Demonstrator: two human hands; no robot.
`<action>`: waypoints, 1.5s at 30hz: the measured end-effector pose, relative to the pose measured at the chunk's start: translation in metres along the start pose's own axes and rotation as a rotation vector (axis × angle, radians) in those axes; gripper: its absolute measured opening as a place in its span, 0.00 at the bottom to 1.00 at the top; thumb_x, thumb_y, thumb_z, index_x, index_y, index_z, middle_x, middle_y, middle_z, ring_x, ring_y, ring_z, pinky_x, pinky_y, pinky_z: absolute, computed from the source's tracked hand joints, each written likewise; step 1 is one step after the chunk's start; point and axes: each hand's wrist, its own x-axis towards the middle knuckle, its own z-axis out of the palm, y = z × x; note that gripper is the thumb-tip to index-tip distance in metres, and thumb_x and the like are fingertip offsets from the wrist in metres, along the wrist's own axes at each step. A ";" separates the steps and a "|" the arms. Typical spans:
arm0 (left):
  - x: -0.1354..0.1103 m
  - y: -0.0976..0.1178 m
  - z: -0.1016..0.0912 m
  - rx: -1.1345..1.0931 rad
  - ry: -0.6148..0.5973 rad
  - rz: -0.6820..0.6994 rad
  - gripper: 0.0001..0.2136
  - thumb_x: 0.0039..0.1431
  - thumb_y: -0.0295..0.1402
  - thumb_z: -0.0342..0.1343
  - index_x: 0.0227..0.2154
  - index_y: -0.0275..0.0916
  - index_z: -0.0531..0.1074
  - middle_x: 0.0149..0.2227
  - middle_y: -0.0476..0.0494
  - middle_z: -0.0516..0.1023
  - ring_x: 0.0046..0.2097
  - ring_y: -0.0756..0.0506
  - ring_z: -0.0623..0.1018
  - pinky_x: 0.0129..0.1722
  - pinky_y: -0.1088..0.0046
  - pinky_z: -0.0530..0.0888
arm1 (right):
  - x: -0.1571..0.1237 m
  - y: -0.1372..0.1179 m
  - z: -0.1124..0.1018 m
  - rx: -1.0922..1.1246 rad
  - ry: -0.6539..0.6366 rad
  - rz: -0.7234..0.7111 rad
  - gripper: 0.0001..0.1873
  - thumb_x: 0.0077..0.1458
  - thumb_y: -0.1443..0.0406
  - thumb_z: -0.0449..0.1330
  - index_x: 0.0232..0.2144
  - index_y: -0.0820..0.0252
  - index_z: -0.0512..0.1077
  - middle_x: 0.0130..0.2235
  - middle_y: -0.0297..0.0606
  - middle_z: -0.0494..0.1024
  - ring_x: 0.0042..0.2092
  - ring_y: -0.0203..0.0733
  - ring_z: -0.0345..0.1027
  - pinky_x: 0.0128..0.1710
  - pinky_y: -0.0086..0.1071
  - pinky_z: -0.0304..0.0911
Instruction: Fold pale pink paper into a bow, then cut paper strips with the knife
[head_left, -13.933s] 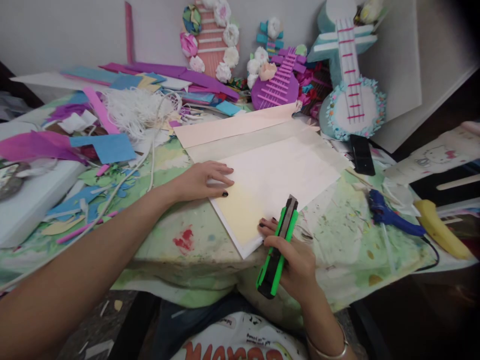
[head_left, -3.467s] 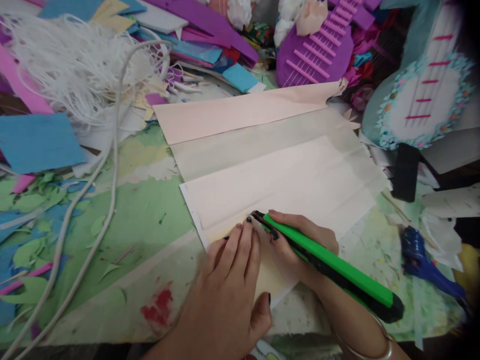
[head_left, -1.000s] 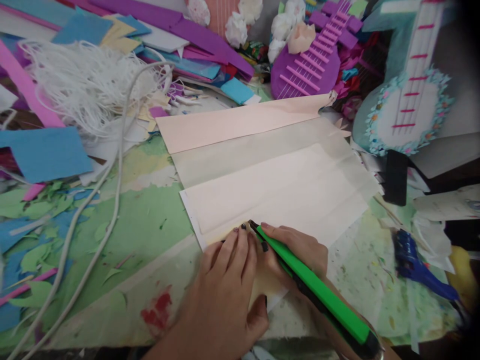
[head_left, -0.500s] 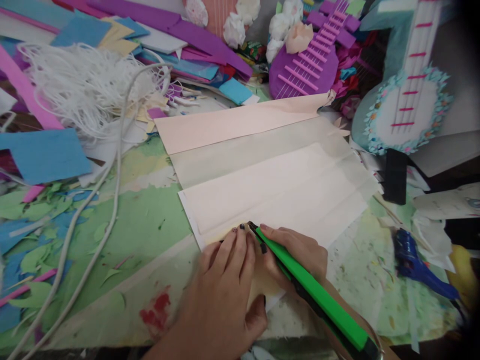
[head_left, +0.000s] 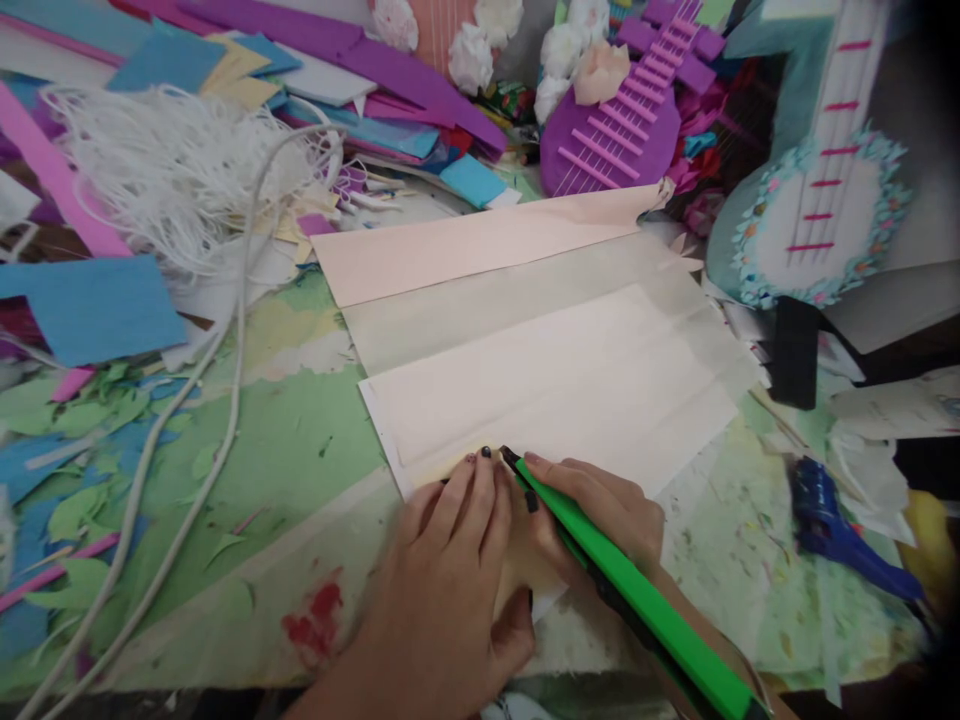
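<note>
My left hand (head_left: 457,570) lies palm down on the lower edge of the pale paper sheet (head_left: 517,380), fingers stretched out and pressing on it. A yellowish piece of paper (head_left: 529,560) shows between my hands. In my right hand (head_left: 615,520) is a long green and black two-armed tool (head_left: 630,560), shaped like a hair straightener, with my fingers closed around it. Its dark tip touches or nearly touches the paper beside my left fingertips; the exact contact is hidden. A pink strip of paper (head_left: 480,240) runs along the sheet's far side.
White string (head_left: 172,170) lies tangled at the left, near a grey cable (head_left: 240,330) and paper scraps (head_left: 82,520). A blue glue gun (head_left: 832,520) and a black phone-like block (head_left: 795,350) lie at the right. Behind stand a purple paper guitar (head_left: 607,140) and a teal one (head_left: 810,220).
The tip of the green tool and my right hand have shifted very slightly right. The whole view has moved a little; my left hand stays in place on the paper.
</note>
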 end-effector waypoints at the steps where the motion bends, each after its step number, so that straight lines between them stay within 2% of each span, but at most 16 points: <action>1: 0.000 0.000 0.000 0.002 -0.003 0.004 0.32 0.53 0.46 0.52 0.57 0.28 0.65 0.61 0.34 0.64 0.62 0.38 0.60 0.59 0.61 0.52 | 0.000 -0.001 0.000 0.000 0.002 0.001 0.15 0.51 0.73 0.57 0.43 0.62 0.71 0.26 0.34 0.77 0.25 0.34 0.71 0.22 0.25 0.67; 4: 0.001 0.000 -0.001 0.014 0.001 0.026 0.32 0.53 0.45 0.52 0.56 0.27 0.66 0.60 0.33 0.65 0.61 0.38 0.61 0.59 0.61 0.53 | 0.001 -0.002 0.001 -0.012 0.024 -0.002 0.14 0.51 0.72 0.57 0.42 0.61 0.72 0.27 0.34 0.77 0.25 0.34 0.70 0.22 0.25 0.67; 8: 0.003 0.000 0.000 0.014 0.015 0.026 0.31 0.53 0.45 0.51 0.56 0.28 0.66 0.60 0.34 0.65 0.60 0.38 0.61 0.59 0.61 0.53 | 0.000 0.000 -0.001 -0.027 -0.033 0.012 0.15 0.52 0.72 0.55 0.43 0.60 0.71 0.24 0.32 0.75 0.23 0.33 0.69 0.22 0.25 0.69; 12: 0.002 -0.001 -0.001 0.026 0.004 0.032 0.31 0.53 0.45 0.51 0.56 0.28 0.66 0.60 0.34 0.66 0.60 0.38 0.62 0.58 0.62 0.54 | -0.005 0.005 -0.006 0.000 -0.101 -0.010 0.18 0.52 0.71 0.56 0.46 0.59 0.69 0.28 0.35 0.77 0.30 0.38 0.74 0.26 0.28 0.72; 15: 0.001 -0.002 -0.003 0.041 -0.002 0.046 0.30 0.53 0.43 0.50 0.56 0.27 0.66 0.60 0.33 0.66 0.60 0.37 0.62 0.58 0.61 0.55 | -0.006 0.004 -0.006 0.021 -0.082 -0.014 0.17 0.52 0.72 0.57 0.46 0.59 0.69 0.30 0.35 0.78 0.32 0.39 0.75 0.28 0.28 0.72; 20: 0.003 -0.001 -0.004 0.051 0.005 0.051 0.30 0.53 0.42 0.50 0.56 0.27 0.66 0.59 0.33 0.66 0.60 0.37 0.63 0.57 0.61 0.55 | -0.001 -0.002 -0.005 0.058 0.002 -0.020 0.15 0.53 0.73 0.56 0.44 0.59 0.69 0.30 0.35 0.79 0.31 0.38 0.75 0.28 0.29 0.73; 27: 0.002 -0.002 -0.002 0.049 -0.009 0.036 0.31 0.54 0.44 0.50 0.57 0.27 0.65 0.60 0.33 0.65 0.60 0.37 0.62 0.57 0.60 0.55 | 0.001 -0.006 -0.011 0.095 -0.049 -0.008 0.14 0.52 0.74 0.56 0.43 0.62 0.70 0.30 0.37 0.78 0.29 0.38 0.73 0.27 0.30 0.71; 31: 0.002 -0.002 -0.001 0.058 0.014 0.038 0.32 0.54 0.45 0.50 0.56 0.27 0.65 0.60 0.33 0.65 0.60 0.37 0.62 0.58 0.61 0.55 | 0.000 -0.006 -0.010 0.096 -0.029 -0.028 0.14 0.52 0.74 0.56 0.43 0.63 0.69 0.30 0.38 0.78 0.29 0.37 0.73 0.27 0.29 0.71; 40: -0.001 0.000 0.001 0.063 0.006 0.040 0.32 0.55 0.44 0.48 0.58 0.25 0.62 0.62 0.32 0.62 0.61 0.37 0.61 0.58 0.60 0.54 | -0.004 -0.005 -0.011 0.074 -0.067 0.015 0.16 0.52 0.73 0.56 0.45 0.60 0.69 0.31 0.37 0.78 0.31 0.38 0.74 0.31 0.30 0.72; 45: 0.000 0.000 0.000 0.063 0.007 0.042 0.32 0.55 0.43 0.48 0.58 0.24 0.62 0.61 0.31 0.63 0.61 0.37 0.61 0.58 0.60 0.54 | -0.005 -0.006 -0.013 0.113 -0.078 0.003 0.17 0.52 0.74 0.56 0.45 0.61 0.68 0.31 0.38 0.78 0.30 0.37 0.73 0.29 0.30 0.71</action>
